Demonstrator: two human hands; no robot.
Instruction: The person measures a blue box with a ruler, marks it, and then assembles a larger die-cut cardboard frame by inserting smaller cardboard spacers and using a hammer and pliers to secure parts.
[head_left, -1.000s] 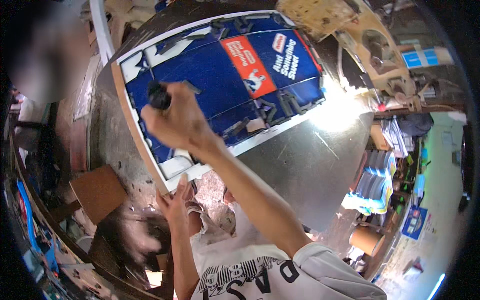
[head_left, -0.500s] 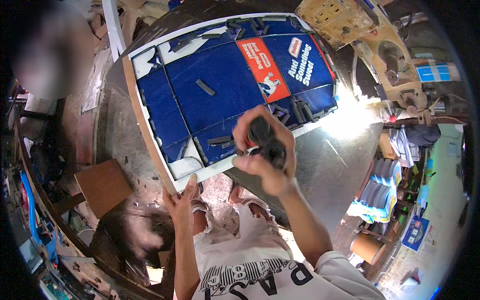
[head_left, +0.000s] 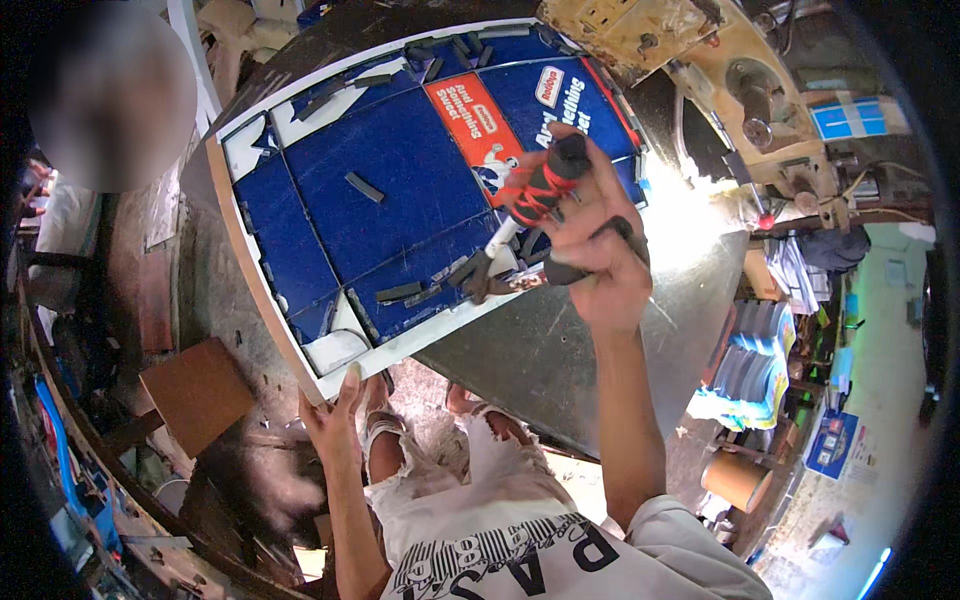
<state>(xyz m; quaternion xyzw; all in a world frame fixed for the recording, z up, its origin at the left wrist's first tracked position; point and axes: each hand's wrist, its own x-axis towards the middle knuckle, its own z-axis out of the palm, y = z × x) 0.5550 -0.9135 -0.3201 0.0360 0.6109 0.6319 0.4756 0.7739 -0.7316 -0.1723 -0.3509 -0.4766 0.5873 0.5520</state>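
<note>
A large flat panel point(head_left: 370, 230) with a white border lies tilted across the picture. Its blue face bears a red printed block point(head_left: 470, 125), thin dark lines and several short dark strips point(head_left: 364, 187). My left hand point(head_left: 335, 405) pinches the panel's near left corner, thumb on top and fingers underneath. My right hand point(head_left: 605, 235) is closed round a red-and-black tool point(head_left: 538, 195) with a pale shaft, held over the panel's near right part. The shaft points down and left toward dark strips near the front border. Motion and fingers blur the tool's exact kind.
Beneath the panel is a dark metal tabletop point(head_left: 560, 370). At the right stand a worn yellowish machine point(head_left: 745, 105), a red-knobbed lever point(head_left: 766, 221) and stacked bundles point(head_left: 752, 350). A square brown board point(head_left: 197, 395) sits at the left. Bright glare washes out the panel's right side.
My right hand has moved up and to the right with the tool, turning it so its shaft shows. The panel appears slightly farther left; my left hand still grips its corner.
</note>
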